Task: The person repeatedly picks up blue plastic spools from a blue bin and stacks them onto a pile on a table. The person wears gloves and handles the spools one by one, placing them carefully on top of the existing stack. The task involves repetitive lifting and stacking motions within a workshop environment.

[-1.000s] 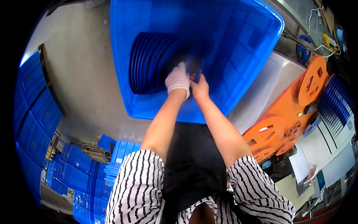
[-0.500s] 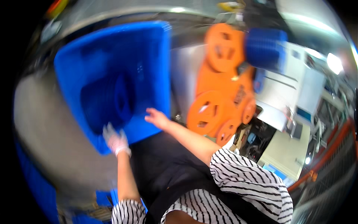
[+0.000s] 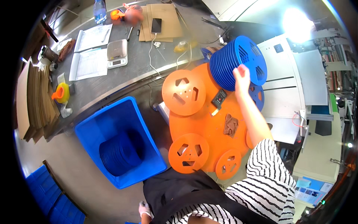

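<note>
My bare right hand (image 3: 242, 77) reaches up to a stack of blue plastic reels (image 3: 225, 61), its slightly bent fingers at the rim of the front reel. I cannot tell whether they touch it. The stack lies on its side at the far end of an orange surface (image 3: 194, 127). My gloved left hand (image 3: 144, 209) hangs low beside my black apron, fingers loosely bent and holding nothing visible. Left of the orange surface is a blue bin (image 3: 87, 125), with more blue reels (image 3: 119, 153) lying inside it.
Orange reels (image 3: 188, 153) and a brown cloth (image 3: 231, 125) lie on the orange surface. A metal table (image 3: 140, 56) at the back bears a scale (image 3: 117, 52), papers, a phone (image 3: 156, 25) and cardboard. Blue crates (image 3: 52, 198) stand low at the left.
My right hand has gone from the blue bin over to the reel stack on the right. My left hand has left the bin and dropped to my side. The view has shifted.
</note>
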Action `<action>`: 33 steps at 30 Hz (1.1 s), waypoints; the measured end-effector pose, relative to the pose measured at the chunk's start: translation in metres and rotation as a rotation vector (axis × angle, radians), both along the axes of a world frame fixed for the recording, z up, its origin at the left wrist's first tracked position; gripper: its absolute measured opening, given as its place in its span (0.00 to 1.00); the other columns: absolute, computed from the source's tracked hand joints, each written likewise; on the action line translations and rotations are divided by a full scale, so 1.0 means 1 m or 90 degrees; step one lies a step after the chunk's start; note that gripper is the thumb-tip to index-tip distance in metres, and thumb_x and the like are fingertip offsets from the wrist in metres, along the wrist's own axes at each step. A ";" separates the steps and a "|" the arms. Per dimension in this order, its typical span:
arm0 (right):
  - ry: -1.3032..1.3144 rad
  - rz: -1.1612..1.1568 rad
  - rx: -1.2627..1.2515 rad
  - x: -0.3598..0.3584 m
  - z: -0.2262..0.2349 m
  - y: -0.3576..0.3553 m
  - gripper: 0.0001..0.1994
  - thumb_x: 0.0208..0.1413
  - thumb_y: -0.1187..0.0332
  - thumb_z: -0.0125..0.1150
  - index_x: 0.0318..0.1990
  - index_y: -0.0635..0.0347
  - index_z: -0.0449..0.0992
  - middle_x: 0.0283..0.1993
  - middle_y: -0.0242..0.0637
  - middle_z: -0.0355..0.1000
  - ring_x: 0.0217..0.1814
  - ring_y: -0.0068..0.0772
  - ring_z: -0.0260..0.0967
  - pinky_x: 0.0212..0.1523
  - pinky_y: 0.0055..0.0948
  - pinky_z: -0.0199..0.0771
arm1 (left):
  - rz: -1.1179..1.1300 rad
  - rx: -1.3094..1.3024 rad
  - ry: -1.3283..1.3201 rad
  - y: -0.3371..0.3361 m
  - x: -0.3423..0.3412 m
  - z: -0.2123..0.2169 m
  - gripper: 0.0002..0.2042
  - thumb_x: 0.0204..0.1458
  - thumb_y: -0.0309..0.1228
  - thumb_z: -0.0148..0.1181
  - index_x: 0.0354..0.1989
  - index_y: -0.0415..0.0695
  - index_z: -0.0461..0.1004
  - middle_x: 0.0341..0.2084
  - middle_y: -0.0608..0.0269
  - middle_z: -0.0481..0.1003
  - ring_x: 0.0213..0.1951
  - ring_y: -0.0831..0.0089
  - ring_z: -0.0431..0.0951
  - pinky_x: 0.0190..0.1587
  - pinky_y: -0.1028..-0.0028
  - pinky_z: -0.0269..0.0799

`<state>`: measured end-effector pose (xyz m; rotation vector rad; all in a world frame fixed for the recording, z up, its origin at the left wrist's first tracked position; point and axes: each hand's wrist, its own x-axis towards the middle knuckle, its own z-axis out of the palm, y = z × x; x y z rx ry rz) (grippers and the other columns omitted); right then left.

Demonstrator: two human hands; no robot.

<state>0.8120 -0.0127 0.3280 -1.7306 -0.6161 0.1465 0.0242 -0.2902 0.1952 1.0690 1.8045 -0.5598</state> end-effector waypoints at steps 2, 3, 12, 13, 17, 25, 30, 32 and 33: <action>-0.164 -0.082 -0.079 0.059 0.010 0.043 0.29 0.48 0.60 0.73 0.53 0.69 0.70 0.50 0.46 0.72 0.55 0.37 0.70 0.58 0.33 0.67 | 0.002 -0.033 0.026 -0.024 0.016 0.011 0.19 0.53 0.31 0.58 0.54 0.43 0.71 0.47 0.53 0.77 0.49 0.63 0.76 0.53 0.67 0.70; -0.248 -0.131 -0.212 0.091 0.009 0.057 0.35 0.43 0.51 0.74 0.52 0.71 0.70 0.50 0.49 0.72 0.55 0.42 0.70 0.57 0.36 0.68 | 0.035 -0.045 -0.003 -0.034 0.018 0.011 0.20 0.53 0.33 0.59 0.54 0.42 0.70 0.47 0.53 0.77 0.48 0.64 0.76 0.52 0.67 0.71; 0.327 0.054 -0.743 0.153 -0.035 0.110 0.46 0.46 0.47 0.70 0.66 0.68 0.58 0.72 0.58 0.49 0.75 0.58 0.42 0.71 0.52 0.40 | 0.257 -0.089 -0.112 -0.049 0.047 0.072 0.21 0.54 0.33 0.59 0.56 0.42 0.68 0.46 0.57 0.76 0.48 0.69 0.75 0.51 0.70 0.70; 0.338 0.050 -0.741 0.153 -0.037 0.107 0.45 0.46 0.49 0.70 0.66 0.68 0.59 0.71 0.58 0.50 0.75 0.57 0.43 0.71 0.52 0.40 | 0.268 -0.090 -0.123 -0.045 0.052 0.073 0.21 0.55 0.32 0.59 0.57 0.43 0.68 0.47 0.57 0.76 0.48 0.69 0.75 0.51 0.70 0.70; 0.318 0.136 -0.695 0.155 -0.048 0.097 0.36 0.46 0.58 0.70 0.61 0.66 0.67 0.63 0.54 0.64 0.68 0.54 0.58 0.68 0.50 0.50 | 0.308 -0.070 -0.174 -0.034 0.060 0.074 0.21 0.55 0.30 0.57 0.58 0.44 0.67 0.47 0.59 0.75 0.48 0.70 0.74 0.52 0.72 0.69; 0.351 0.256 -0.759 0.119 -0.058 0.027 0.32 0.40 0.61 0.74 0.54 0.68 0.74 0.58 0.48 0.70 0.59 0.45 0.68 0.61 0.40 0.63 | 0.251 -0.024 -0.240 -0.027 -0.006 0.034 0.22 0.56 0.27 0.57 0.61 0.45 0.65 0.50 0.61 0.74 0.50 0.71 0.72 0.52 0.73 0.68; 0.080 0.258 -0.838 0.099 -0.074 -0.039 0.31 0.35 0.59 0.76 0.48 0.68 0.77 0.49 0.50 0.76 0.52 0.44 0.74 0.53 0.33 0.72 | 0.187 -0.032 -0.201 0.004 0.006 0.026 0.23 0.55 0.29 0.59 0.61 0.45 0.65 0.50 0.57 0.74 0.51 0.69 0.72 0.53 0.72 0.68; 0.033 0.311 -0.801 0.063 -0.062 -0.057 0.31 0.34 0.60 0.77 0.48 0.68 0.77 0.47 0.49 0.77 0.50 0.44 0.75 0.51 0.34 0.73 | 0.085 -0.030 -0.053 0.022 0.039 0.066 0.22 0.57 0.33 0.57 0.60 0.44 0.66 0.50 0.56 0.75 0.52 0.67 0.73 0.54 0.70 0.67; -0.002 0.306 -0.804 0.049 -0.060 -0.069 0.31 0.33 0.61 0.77 0.48 0.68 0.77 0.46 0.48 0.78 0.47 0.44 0.76 0.50 0.34 0.73 | 0.082 -0.019 -0.107 0.010 0.011 0.044 0.22 0.57 0.34 0.57 0.60 0.44 0.66 0.51 0.55 0.75 0.52 0.66 0.73 0.55 0.70 0.67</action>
